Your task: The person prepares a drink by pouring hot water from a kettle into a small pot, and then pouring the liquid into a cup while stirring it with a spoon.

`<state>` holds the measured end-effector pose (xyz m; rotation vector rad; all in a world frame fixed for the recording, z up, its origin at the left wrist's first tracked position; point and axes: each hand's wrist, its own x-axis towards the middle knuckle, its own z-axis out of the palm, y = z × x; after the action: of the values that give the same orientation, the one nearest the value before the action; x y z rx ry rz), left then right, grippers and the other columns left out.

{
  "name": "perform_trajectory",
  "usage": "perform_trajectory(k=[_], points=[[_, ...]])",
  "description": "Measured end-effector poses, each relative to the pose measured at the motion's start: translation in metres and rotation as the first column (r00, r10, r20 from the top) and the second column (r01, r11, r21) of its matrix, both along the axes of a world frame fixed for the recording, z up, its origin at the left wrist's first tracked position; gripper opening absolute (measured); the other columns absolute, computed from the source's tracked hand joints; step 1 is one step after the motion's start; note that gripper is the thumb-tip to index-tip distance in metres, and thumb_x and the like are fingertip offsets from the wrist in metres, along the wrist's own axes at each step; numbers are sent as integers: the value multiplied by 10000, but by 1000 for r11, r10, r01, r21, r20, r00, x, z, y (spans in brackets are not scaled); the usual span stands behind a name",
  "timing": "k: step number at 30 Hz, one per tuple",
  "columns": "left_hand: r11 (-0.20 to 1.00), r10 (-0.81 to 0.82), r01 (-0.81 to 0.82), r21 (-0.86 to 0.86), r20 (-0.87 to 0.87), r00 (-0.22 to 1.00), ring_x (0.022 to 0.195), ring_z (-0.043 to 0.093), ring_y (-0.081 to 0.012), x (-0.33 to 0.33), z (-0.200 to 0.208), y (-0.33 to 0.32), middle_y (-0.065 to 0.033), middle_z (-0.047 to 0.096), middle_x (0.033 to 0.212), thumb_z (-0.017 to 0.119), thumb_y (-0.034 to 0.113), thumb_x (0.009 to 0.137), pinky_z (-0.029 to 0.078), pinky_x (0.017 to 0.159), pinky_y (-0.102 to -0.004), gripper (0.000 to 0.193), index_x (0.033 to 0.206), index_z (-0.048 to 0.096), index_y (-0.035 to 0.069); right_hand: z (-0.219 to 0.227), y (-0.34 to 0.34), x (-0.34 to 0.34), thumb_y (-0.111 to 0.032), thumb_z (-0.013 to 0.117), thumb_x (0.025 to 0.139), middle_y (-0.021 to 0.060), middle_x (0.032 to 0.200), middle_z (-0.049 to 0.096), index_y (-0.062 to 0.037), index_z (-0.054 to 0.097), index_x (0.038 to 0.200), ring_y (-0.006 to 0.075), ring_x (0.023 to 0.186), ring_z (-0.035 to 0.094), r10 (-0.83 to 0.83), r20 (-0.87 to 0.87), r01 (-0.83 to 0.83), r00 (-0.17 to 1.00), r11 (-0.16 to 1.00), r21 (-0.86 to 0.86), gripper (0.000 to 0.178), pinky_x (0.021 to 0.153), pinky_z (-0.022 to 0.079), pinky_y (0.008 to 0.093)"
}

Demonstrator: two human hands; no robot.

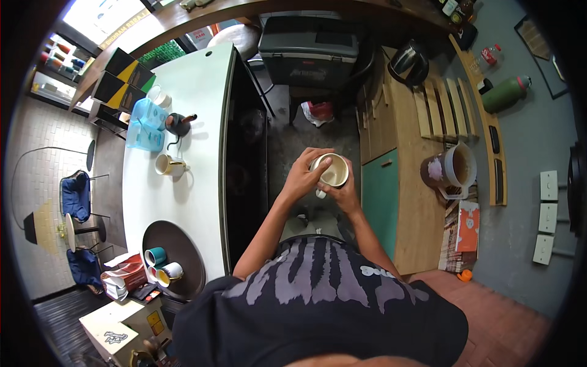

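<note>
Both my hands hold a cream mug (335, 175) in front of me, over the gap between the white counter and the wooden cabinet. My left hand (304, 174) wraps the mug's left side, its thumb lying over the rim. From the right, my right hand (346, 192) closes round the side and lower part. The mug's mouth faces up toward me and its pale inside shows; its handle points down toward my body. I cannot tell whether anything is in it.
On the white counter (195, 122) at left stand another mug (165, 164), a small gooseneck kettle (177, 124), a blue clear container (147, 125) and a dark round tray (183, 244) with mugs. A pitcher of brown liquid (443, 168), wooden slats (445, 110) and an electric kettle (408, 64) stand at right.
</note>
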<state>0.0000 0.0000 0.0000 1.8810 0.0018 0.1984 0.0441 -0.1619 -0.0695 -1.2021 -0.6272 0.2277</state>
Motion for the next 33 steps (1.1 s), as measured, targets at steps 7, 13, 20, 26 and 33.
perform_trajectory(k=[7, 13, 20, 26, 33], points=[[956, 209, -208, -206, -17, 978, 1312, 595, -276, -70, -76, -36, -171, 649, 1367, 594, 345, 1092, 439, 1129, -377, 454, 1425, 634, 39, -16, -22, -29, -129, 920, 776, 76, 1292, 638, -37, 515, 1421, 183, 1194, 626, 79, -181, -111, 980, 979, -171, 766, 1061, 503, 332], [972, 173, -192, -132, -142, 975, 1281, 605, -300, -67, -32, -14, -188, 642, 1339, 579, 369, 1094, 444, 1114, -379, 477, 1433, 620, 37, -4, -12, -32, -158, 925, 778, 87, 1307, 635, -35, 525, 1416, 184, 1226, 623, 158, -281, -211, 947, 962, -170, 763, 1062, 502, 339], [957, 178, -214, -197, -184, 967, 1231, 629, -270, -34, -42, -11, -169, 661, 1256, 603, 359, 1080, 466, 1081, -374, 447, 1404, 645, 54, -5, -8, -10, -151, 911, 792, 101, 1320, 623, -27, 502, 1432, 196, 1230, 624, 105, -305, -170, 947, 966, -196, 770, 1061, 510, 347], [962, 157, -193, -196, -185, 970, 1183, 660, -262, 36, -56, -3, -153, 677, 1259, 723, 346, 997, 498, 1047, -372, 461, 1354, 684, 58, -9, -5, 43, -110, 915, 775, 97, 1333, 612, -25, 489, 1441, 197, 1252, 611, 3, -299, -71, 954, 974, -217, 796, 1069, 505, 353], [973, 171, -183, -139, -94, 981, 1228, 648, -242, 77, -40, 35, -129, 680, 1299, 770, 301, 950, 479, 1080, -370, 499, 1362, 681, 35, -5, 33, 96, -69, 909, 775, 94, 1336, 603, -39, 479, 1453, 197, 1262, 602, 64, -326, -123, 943, 978, -166, 803, 1082, 494, 358]])
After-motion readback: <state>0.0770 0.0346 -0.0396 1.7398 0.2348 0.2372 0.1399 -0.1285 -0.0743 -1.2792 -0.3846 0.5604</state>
